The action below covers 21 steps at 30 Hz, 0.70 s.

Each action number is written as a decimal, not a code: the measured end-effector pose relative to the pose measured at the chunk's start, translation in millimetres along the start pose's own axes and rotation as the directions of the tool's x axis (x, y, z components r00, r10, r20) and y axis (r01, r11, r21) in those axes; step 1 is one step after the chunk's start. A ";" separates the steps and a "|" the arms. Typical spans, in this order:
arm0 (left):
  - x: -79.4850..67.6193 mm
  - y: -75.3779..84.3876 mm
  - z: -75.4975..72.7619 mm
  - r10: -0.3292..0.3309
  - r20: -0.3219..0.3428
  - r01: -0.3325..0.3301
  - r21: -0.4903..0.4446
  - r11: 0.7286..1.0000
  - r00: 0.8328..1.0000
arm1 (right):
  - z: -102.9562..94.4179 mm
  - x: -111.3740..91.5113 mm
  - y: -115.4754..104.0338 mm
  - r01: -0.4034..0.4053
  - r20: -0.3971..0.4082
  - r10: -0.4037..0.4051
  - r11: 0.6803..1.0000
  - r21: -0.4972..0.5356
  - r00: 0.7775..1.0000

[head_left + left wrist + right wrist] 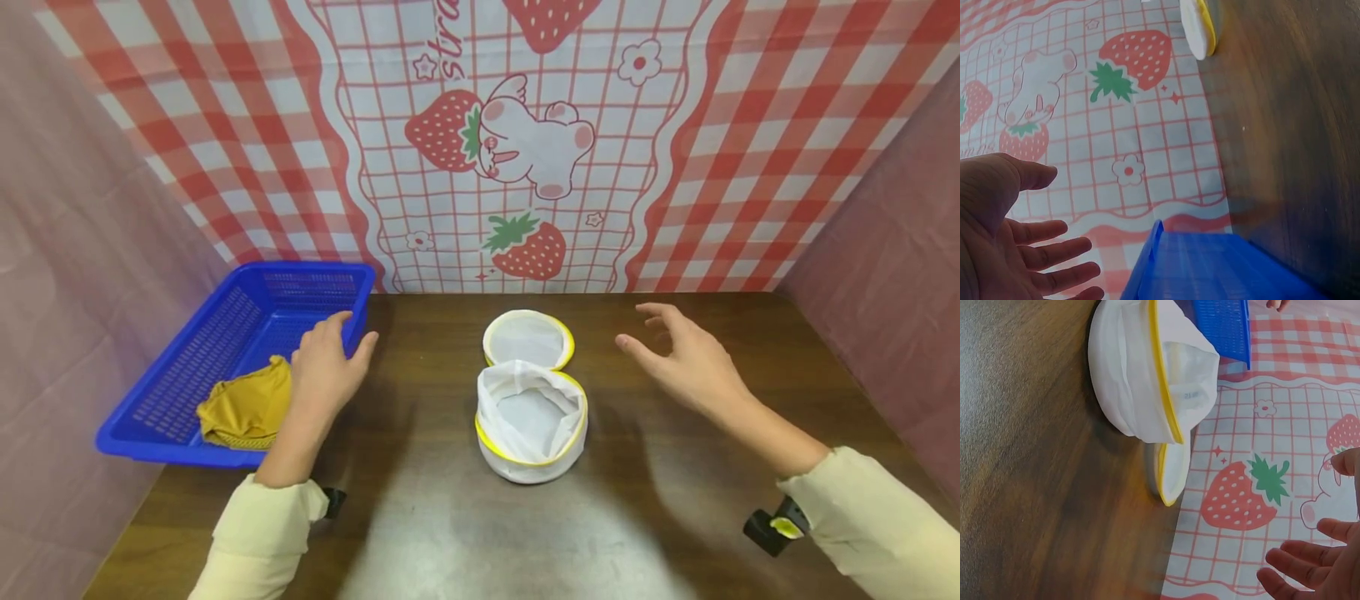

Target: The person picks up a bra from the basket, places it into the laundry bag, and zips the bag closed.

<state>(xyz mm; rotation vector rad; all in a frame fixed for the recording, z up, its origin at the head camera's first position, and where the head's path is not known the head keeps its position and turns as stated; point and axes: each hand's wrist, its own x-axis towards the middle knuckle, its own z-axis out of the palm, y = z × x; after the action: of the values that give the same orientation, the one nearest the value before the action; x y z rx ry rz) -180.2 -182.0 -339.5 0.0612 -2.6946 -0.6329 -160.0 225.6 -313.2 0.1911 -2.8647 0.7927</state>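
Observation:
A round white mesh laundry bag point(517, 471) with yellow zipper edging stands on the table, its lid point(527, 337) flipped back behind it. The right wrist view shows the bag's soft white wall point(1116, 375) from the side. My left hand point(326, 371) hovers by the right side of the blue basket point(172, 450), thumb apart and fingers loosely spread, holding nothing. Inside that basket lies a mustard-yellow cloth garment point(247, 408), partly hidden by my left hand and forearm. My right hand point(693, 362) is raised to the right of the bag, fingers relaxed and nothing held.
The brown wooden table point(465, 542) runs back to a red-checked strawberry cloth point(637, 175) hung as a backdrop. Pinkish curtains point(885, 242) close off both sides. Black devices point(772, 529) are strapped near both wrists.

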 end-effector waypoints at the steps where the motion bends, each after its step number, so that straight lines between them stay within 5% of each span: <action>1: -0.5 -1.8 -1.7 -0.004 -0.007 0.004 -0.005 1.000 1.000 | 0.4 0.2 0.1 -0.005 0.006 0.005 1.000 0.016 1.000; 21: -9.1 -43.3 -32.2 -0.120 0.023 0.121 -0.046 0.992 0.993 | 13.5 0.4 2.1 -0.023 0.073 0.016 0.995 0.096 0.997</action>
<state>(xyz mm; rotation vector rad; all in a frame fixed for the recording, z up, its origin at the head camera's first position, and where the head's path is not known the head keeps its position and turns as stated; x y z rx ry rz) -161.8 -233.3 -334.9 0.2071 -2.7091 -0.7367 -162.4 220.3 -325.6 0.2086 -2.9011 0.9474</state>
